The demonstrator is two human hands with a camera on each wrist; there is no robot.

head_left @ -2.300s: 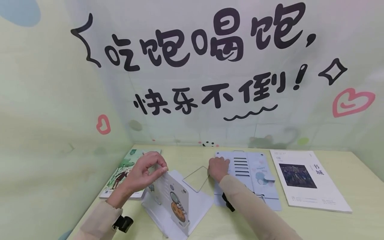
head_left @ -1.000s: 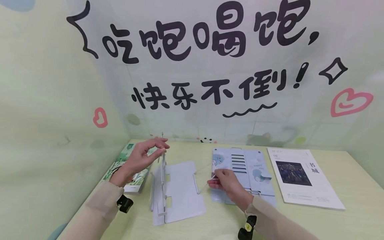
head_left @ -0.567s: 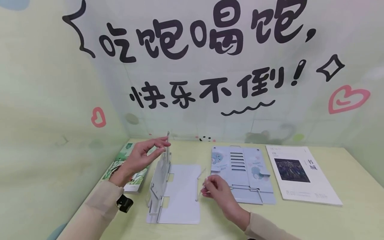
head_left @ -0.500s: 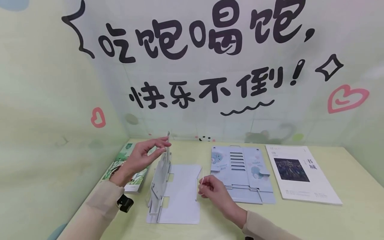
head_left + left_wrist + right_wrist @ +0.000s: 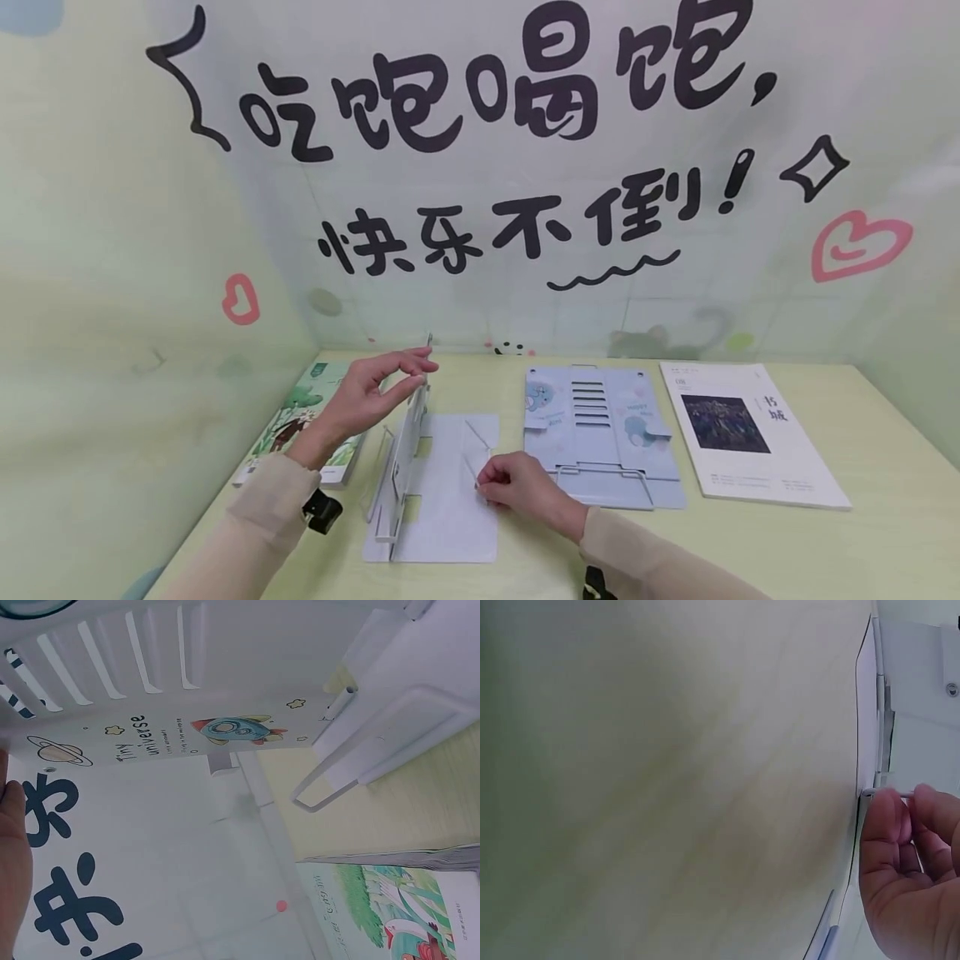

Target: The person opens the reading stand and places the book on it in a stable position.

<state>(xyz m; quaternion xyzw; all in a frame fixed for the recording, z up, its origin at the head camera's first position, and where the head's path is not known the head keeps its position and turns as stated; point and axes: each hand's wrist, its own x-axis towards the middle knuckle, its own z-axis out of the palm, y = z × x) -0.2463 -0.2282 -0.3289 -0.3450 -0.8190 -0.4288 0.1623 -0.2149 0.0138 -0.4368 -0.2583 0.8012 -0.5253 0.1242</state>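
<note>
A white metal book stand stands partly unfolded on the table, its flat base (image 5: pixel 450 521) lying down and its slotted panel (image 5: pixel 403 475) upright along the left. My left hand (image 5: pixel 375 396) pinches the panel's top edge. In the left wrist view the panel (image 5: pixel 255 645) shows a printed rocket and planet, and a wire page holder (image 5: pixel 322 796) sticks out from it. At the base's right side, my right hand (image 5: pixel 528 492) pinches a thin wire leg (image 5: pixel 471 471), which slants over the base. The right wrist view shows that hand (image 5: pixel 911 885) with fingertips and thumb together.
A pale blue book stand (image 5: pixel 596 442) lies folded flat to the right of the white one. Farther right is a white magazine (image 5: pixel 750 442). A green illustrated book (image 5: pixel 296 417) lies behind my left forearm, near the left wall. A printed wall (image 5: pixel 480 317) closes off the table's back.
My right hand has come left from the blue stand, swinging the wire leg up and over the base. The white stand has turned straighter. My left hand keeps hold of the panel.
</note>
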